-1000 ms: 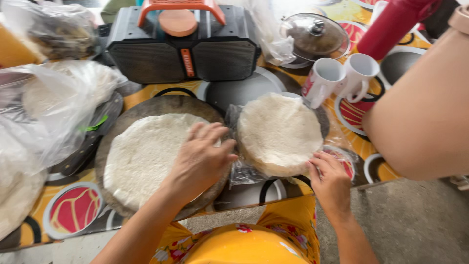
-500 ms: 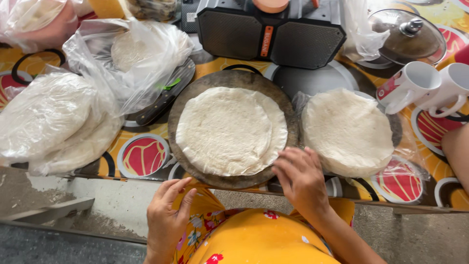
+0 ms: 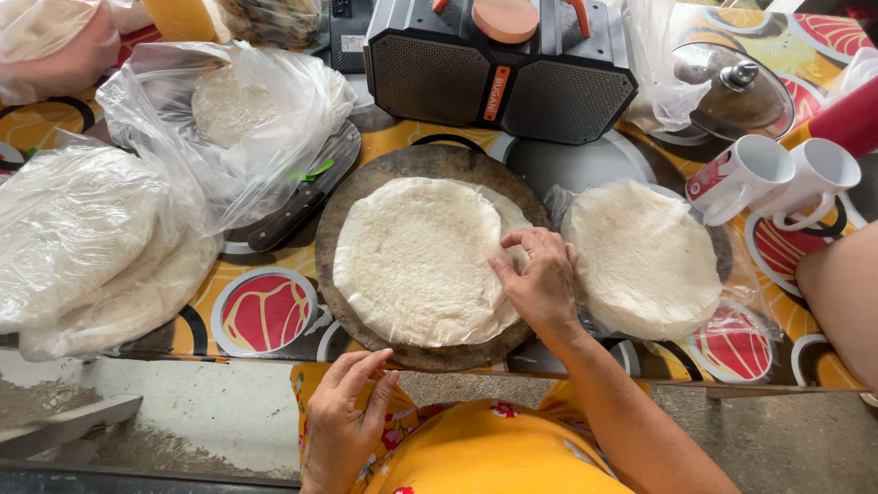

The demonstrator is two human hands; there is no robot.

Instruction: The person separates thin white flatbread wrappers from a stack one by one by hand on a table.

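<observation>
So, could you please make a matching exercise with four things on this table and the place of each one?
Things:
1. right hand
2. left hand
3. white mugs
4. knife

Places:
A. below the table edge, over the yellow clothing
B. on the right rim of the flatbread on the round board
C. left of the board, partly under a plastic bag
D. far right, beside the glass lid

Pairs: 1-B, 2-A, 3-D, 4-C

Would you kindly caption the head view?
Right hand pinches a flatbread on a round board; left hand rests below.
</observation>
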